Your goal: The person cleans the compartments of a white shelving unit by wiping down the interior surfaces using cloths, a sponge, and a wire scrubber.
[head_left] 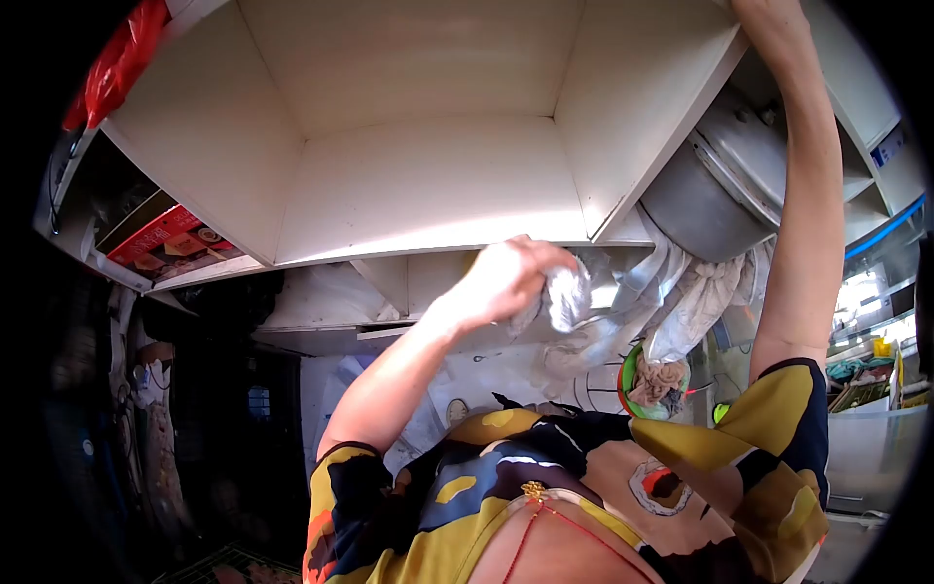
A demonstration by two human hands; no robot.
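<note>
My left hand (511,277) is closed around a crumpled whitish cloth (567,295), in front of the lower front edge of a white shelf compartment (428,185). Part of the cloth hangs below my fingers. Raised at the top right, my right hand (773,24) is at the upper end of the compartment's right side panel (652,127). Its fingers are cut off by the top of the view, so their grip is hidden.
A large metal pot (715,185) stands in the right compartment, with white plastic bags (686,307) hanging below. A red box (175,243) lies in the left compartment; a red bag (117,63) hangs above. On the floor is a green-rimmed basin (628,375) holding cloths.
</note>
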